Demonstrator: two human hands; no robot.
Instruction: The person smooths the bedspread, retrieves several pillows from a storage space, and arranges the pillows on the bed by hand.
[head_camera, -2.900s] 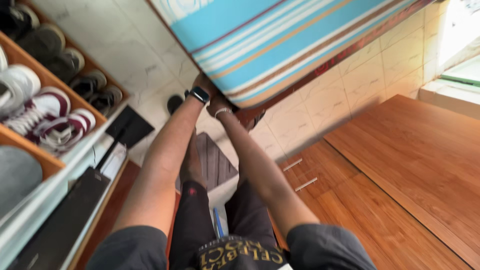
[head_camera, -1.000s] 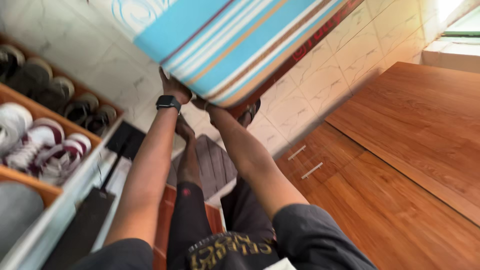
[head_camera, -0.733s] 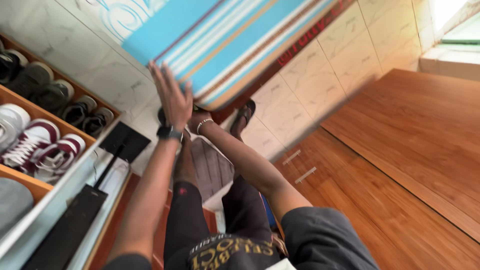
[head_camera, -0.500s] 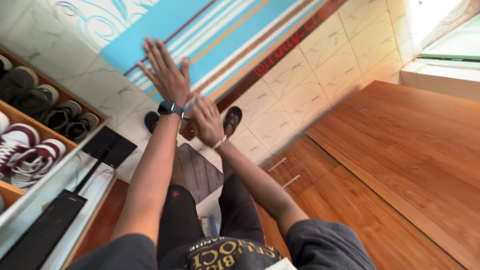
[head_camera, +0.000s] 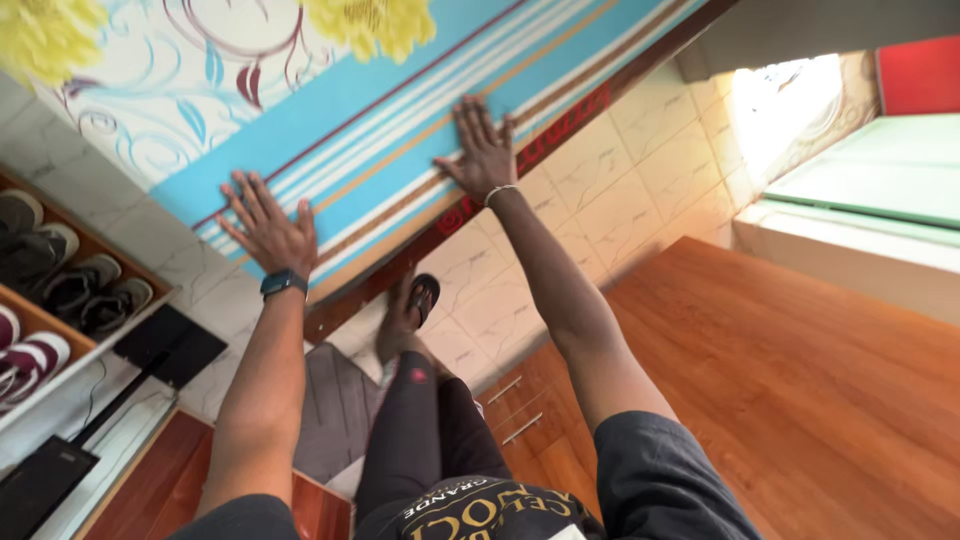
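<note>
While both arms reach forward, left hand (head_camera: 268, 232) and right hand (head_camera: 482, 152) press flat, fingers spread, against the striped blue mattress (head_camera: 400, 110). Neither grip closes: open palms only. Mattress stands beyond both palms, its lower edge just beneath them.

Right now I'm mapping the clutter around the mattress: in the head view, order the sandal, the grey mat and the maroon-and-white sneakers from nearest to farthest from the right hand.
1. The sandal, on the foot below the right hand, on the tiled floor.
2. The grey mat, lower and to the left, beside the leg.
3. The maroon-and-white sneakers, far left on the shoe rack.
</note>
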